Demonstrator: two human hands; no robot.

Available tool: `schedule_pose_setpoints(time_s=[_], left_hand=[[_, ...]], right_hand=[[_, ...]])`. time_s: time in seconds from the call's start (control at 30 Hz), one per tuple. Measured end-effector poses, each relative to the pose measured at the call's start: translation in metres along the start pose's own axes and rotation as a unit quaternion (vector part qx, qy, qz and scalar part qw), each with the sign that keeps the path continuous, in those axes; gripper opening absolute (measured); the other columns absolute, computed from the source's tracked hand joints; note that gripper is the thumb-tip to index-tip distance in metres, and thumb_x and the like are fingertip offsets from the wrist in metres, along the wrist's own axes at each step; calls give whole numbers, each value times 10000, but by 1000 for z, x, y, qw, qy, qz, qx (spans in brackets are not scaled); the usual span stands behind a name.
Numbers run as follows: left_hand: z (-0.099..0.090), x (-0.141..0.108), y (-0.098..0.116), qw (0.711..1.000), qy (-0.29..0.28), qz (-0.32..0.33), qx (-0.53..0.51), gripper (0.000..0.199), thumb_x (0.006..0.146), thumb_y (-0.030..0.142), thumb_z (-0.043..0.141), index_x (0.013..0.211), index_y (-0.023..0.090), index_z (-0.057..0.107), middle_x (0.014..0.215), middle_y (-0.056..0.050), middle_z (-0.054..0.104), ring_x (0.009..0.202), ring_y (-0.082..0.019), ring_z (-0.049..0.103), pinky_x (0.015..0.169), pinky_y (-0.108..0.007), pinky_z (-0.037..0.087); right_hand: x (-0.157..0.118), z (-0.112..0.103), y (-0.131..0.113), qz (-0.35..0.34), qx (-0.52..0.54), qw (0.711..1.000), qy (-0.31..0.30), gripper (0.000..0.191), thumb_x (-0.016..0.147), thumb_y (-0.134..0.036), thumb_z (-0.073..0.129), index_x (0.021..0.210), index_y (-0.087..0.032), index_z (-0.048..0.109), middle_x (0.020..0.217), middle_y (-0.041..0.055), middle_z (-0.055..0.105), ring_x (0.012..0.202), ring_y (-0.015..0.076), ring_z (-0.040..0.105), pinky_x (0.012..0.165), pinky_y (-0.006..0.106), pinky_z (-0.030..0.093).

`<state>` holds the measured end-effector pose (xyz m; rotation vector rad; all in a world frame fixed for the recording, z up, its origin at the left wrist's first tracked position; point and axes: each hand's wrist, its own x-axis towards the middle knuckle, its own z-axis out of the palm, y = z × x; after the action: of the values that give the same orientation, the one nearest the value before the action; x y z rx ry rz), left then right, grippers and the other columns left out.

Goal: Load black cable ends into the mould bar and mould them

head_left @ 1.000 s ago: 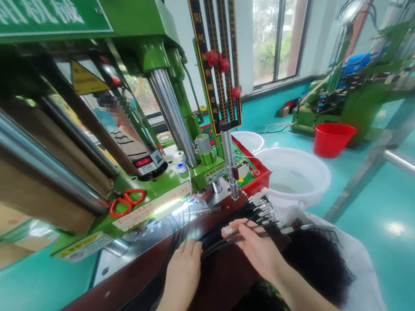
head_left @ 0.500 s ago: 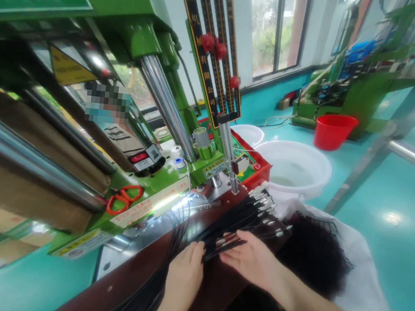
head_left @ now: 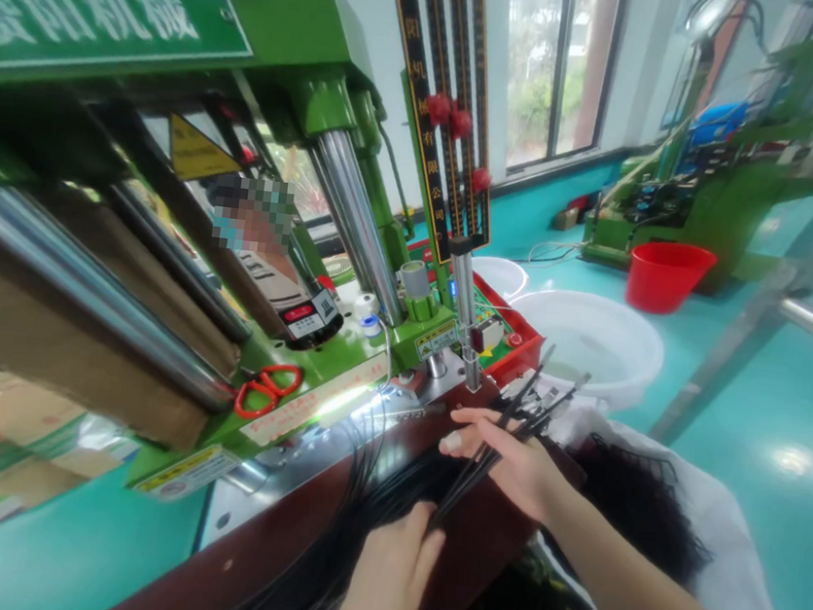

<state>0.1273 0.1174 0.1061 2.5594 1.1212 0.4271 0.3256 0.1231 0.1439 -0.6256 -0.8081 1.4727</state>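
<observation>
Currently | left fingers point(head_left: 418, 524) and right fingers point(head_left: 473, 416) gripping black cables point(head_left: 463, 491) | red-handled scissors point(head_left: 269, 385) on green press point(head_left: 298, 28) | white tub point(head_left: 621, 390) beyond

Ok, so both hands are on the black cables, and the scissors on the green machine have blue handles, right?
Not quite: in the head view, the scissors on the green machine have orange-red handles, not blue. The left hand and right hand are indeed on the black cables.
</observation>
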Motion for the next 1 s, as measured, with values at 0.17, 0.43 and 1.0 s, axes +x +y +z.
schedule_pose_setpoints(time_s=[0.17,0.43,1.0], left_hand=[[-12,15,11,986,-44,-61,-152,260,869,324,319,977,189,513,701,-25,617,676,-155,586,639,-270,430],[-31,88,44,894,-140,-87,-416,152,766,305,483,819,164,459,578,54,488,413,-48,390,404,-169,290],[-27,92,56,963,51,-69,-256,68,739,213,506,789,197,462,696,39,499,662,-117,469,643,-238,352]], right_hand=[[-2,-8,3,21,-12,1000,14,236,798,-315,581,957,-151,639,814,88,686,833,209,610,874,421,358],[0,-22,-22,-30,129,991,21,371,746,-337,598,1093,-210,569,983,73,647,989,246,551,908,441,363],[7,-49,-50,-122,96,982,103,182,818,-307,534,716,-201,641,914,41,625,943,207,542,881,361,392]])
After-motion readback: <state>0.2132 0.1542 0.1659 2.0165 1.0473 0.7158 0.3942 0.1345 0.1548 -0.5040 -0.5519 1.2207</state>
